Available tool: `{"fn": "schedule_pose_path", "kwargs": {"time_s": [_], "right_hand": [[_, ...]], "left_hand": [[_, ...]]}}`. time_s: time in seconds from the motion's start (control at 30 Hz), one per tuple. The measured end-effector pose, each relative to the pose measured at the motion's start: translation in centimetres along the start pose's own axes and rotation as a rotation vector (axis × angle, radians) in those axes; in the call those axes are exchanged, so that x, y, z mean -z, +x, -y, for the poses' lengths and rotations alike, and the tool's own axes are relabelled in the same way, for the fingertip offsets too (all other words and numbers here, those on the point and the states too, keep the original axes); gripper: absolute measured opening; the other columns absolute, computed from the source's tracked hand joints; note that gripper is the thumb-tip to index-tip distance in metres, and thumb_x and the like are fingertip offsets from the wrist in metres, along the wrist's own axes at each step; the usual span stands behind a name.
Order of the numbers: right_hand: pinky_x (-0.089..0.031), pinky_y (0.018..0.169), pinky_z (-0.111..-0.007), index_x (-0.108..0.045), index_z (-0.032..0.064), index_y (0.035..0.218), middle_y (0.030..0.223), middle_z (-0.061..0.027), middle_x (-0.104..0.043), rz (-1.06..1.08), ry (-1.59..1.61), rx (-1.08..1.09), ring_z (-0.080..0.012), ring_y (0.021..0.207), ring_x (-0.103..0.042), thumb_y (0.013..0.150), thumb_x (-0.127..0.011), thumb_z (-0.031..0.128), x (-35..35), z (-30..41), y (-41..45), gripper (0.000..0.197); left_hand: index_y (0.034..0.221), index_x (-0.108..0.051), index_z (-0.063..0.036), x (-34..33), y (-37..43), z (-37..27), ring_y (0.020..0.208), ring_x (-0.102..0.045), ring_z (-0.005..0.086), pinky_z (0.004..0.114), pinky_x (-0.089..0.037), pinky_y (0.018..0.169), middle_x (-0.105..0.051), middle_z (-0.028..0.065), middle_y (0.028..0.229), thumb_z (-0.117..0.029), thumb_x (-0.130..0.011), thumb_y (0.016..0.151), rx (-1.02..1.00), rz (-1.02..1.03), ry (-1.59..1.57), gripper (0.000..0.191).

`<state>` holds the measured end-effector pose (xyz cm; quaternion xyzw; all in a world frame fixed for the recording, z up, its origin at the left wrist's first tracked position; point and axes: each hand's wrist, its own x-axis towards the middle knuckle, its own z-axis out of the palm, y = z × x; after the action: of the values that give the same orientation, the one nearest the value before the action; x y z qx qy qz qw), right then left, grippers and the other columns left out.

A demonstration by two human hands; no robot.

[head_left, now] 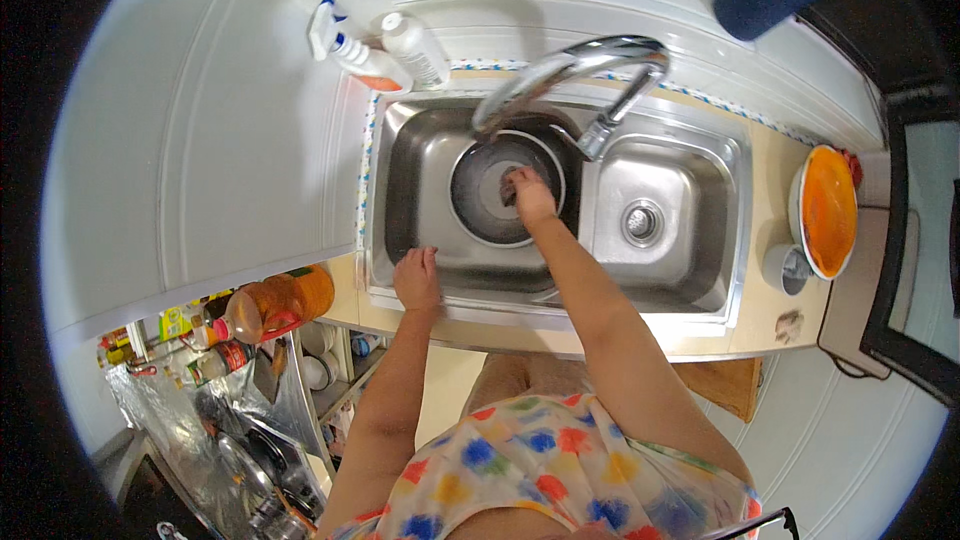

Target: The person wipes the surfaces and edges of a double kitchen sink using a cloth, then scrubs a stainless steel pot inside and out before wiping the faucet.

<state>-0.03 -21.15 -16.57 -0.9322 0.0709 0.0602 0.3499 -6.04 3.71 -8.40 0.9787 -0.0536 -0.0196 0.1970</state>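
Note:
A round pan (pixel 480 206) with a dark inside and a pale rim sits in the large left basin (pixel 431 157) of the stainless steel sink. Inside the pan, my right hand (pixel 531 193) grips a small dark scrubber (pixel 511 186) against the bottom. My fingers partly hide the scrubber, so its exact kind is unclear. My left hand (pixel 418 279) rests on the front edge of the same basin, fingers over the rim, and no object shows in it. The chrome faucet (pixel 577 63) arches above the pan.
A smaller basin (pixel 660 172) with a drain lies to the right. Behind the sink's left corner stand a spray bottle (pixel 367 59) and a white bottle (pixel 417 48). An orange bowl (pixel 829 213) and a cup (pixel 786 270) occupy the right counter. A large orange bottle (pixel 289 301) is at left.

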Motion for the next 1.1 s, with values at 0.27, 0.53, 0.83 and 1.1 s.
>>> {"fn": "schedule_pose_path", "kwargs": {"time_s": [0.27, 0.53, 0.83, 1.1], "right_hand": [[-0.020, 0.106, -0.050, -0.047, 0.0214, 0.125, 0.147, -0.0043, -0.015, 0.478, -0.432, 0.122, -0.0336, 0.133, -0.016, 0.087, -0.044, 0.014, -4.6, 1.8, -0.1, 0.039], [-0.046, 0.077, -0.038, -0.057, 0.0038, 0.094, 0.095, -0.0156, -0.059, 0.088, 0.154, -0.177, -0.0300, 0.086, -0.058, 0.075, -0.062, 0.006, -4.6, 2.8, 3.2, 0.019], [-0.041, 0.080, -0.041, -0.051, -0.0038, 0.093, 0.092, -0.0178, -0.049, -0.586, 0.680, -0.287, -0.0320, 0.088, -0.050, 0.078, -0.064, 0.009, -1.9, 4.9, 11.2, 0.024], [-0.038, 0.085, -0.040, -0.051, -0.0011, 0.101, 0.100, -0.0204, -0.046, -0.551, 0.664, -0.268, -0.0330, 0.091, -0.046, 0.075, -0.067, 0.013, -6.5, 13.3, 14.5, 0.033]], "left_hand": [[0.077, -0.062, -0.0087, 0.9, -0.6, 0.3, 0.077, -0.056, 0.0283, 0.042, -0.041, 0.075, -0.060, 0.0089, 0.080, -0.029, -0.040, 0.090, 0.117, 0.082, 0.171, 0.032], [0.075, -0.061, -0.0046, 1.3, 0.1, -0.1, 0.078, -0.056, 0.0334, 0.046, -0.040, 0.074, -0.061, 0.0151, 0.080, -0.030, -0.039, 0.089, 0.160, 0.149, 0.173, 0.037], [0.081, -0.063, -0.0084, 1.8, 0.0, -0.4, 0.083, -0.057, 0.0232, 0.039, -0.039, 0.080, -0.062, 0.0056, 0.083, -0.028, -0.044, 0.088, 0.170, 0.111, 0.149, 0.029], [0.077, -0.062, -0.0079, 1.4, 0.2, -0.5, 0.082, -0.057, 0.0233, 0.040, -0.039, 0.080, -0.062, 0.0056, 0.081, -0.027, -0.045, 0.086, 0.143, 0.126, 0.144, 0.027]]}}
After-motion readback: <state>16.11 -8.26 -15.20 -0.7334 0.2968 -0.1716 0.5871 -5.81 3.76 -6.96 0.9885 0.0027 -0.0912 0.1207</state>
